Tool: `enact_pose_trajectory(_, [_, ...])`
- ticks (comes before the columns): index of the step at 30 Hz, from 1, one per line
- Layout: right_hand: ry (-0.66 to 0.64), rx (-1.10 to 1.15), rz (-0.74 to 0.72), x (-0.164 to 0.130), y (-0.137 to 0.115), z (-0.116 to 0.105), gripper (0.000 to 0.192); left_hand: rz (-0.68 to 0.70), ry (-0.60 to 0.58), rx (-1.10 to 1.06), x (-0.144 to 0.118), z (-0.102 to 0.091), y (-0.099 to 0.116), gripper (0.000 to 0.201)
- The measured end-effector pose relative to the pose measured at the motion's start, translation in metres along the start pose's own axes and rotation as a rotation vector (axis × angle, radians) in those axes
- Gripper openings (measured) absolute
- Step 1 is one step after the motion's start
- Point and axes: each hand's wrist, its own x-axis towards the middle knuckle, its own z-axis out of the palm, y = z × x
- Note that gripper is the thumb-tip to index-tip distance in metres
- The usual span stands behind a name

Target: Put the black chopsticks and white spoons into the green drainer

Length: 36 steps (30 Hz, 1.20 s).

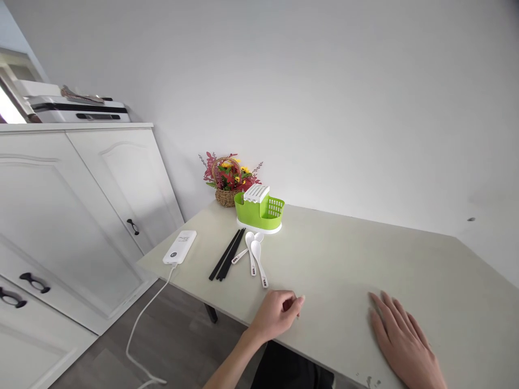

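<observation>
My left hand [279, 312] rests at the table's front edge, its fingers curled into a loose fist with nothing visible in them. Flat on the tabletop to the right lies my right hand [405, 340], fingers stretched out and palm down. Just beyond the left hand are three white spoons [255, 248], partly overlapping, with small printed marks on their handles. Beside them several black chopsticks [232, 255] lie side by side at a slant. Behind these stands a green utensil basket [251, 216] with a white slotted top piece and a white base.
A woven basket of artificial flowers [225, 198] stands against the wall. On the table's left edge lies a white power bank [180, 246], its white cable [140, 319] hanging to the floor. White cabinets [133, 183] stand at the left, with a white suitcase [81, 111] on top.
</observation>
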Motion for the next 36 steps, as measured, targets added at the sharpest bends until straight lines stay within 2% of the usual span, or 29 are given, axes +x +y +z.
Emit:
enact_pose_trajectory(6, [0.041, 0.004, 0.006, -0.001, -0.003, -0.002, 0.068, 0.009, 0.004, 0.005, 0.0, -0.001, 0.0, 0.055])
enact_pose_trajectory(11, [-0.034, 0.014, -0.004, -0.001, -0.006, -0.008, 0.069, 0.023, 0.002, 0.005, 0.0, 0.001, -0.001, 0.055])
enact_pose_trajectory(19, [0.033, -0.001, 0.025, -0.001, -0.019, -0.013, 0.07, 0.016, 0.025, 0.0, 0.0, 0.002, 0.001, 0.053])
enact_pose_trajectory(25, [0.017, -0.001, 0.025, -0.001, -0.014, -0.011, 0.072, 0.026, 0.059, -0.048, -0.005, -0.001, 0.0, 0.054])
enact_pose_trajectory(27, [-0.008, 0.001, 0.019, -0.001, -0.01, -0.01, 0.072, 0.033, 0.114, -0.055, -0.009, -0.011, -0.003, 0.053])
enact_pose_trajectory(29, [-0.015, 0.002, 0.019, -0.001, -0.01, -0.01, 0.072, 0.037, 0.236, -0.009, -0.011, -0.03, -0.008, 0.052])
enact_pose_trajectory(32, [0.007, 0.005, 0.038, -0.002, -0.014, -0.013, 0.072, 0.004, 0.479, 0.161, -0.009, -0.075, -0.02, 0.05])
enact_pose_trajectory(34, [0.015, 0.01, 0.044, -0.002, -0.018, -0.016, 0.072, -0.064, 0.584, 0.341, -0.002, -0.107, -0.03, 0.046])
enact_pose_trajectory(36, [0.023, 0.013, 0.047, -0.002, -0.021, -0.018, 0.072, -0.134, 0.624, 0.563, 0.007, -0.135, -0.04, 0.034])
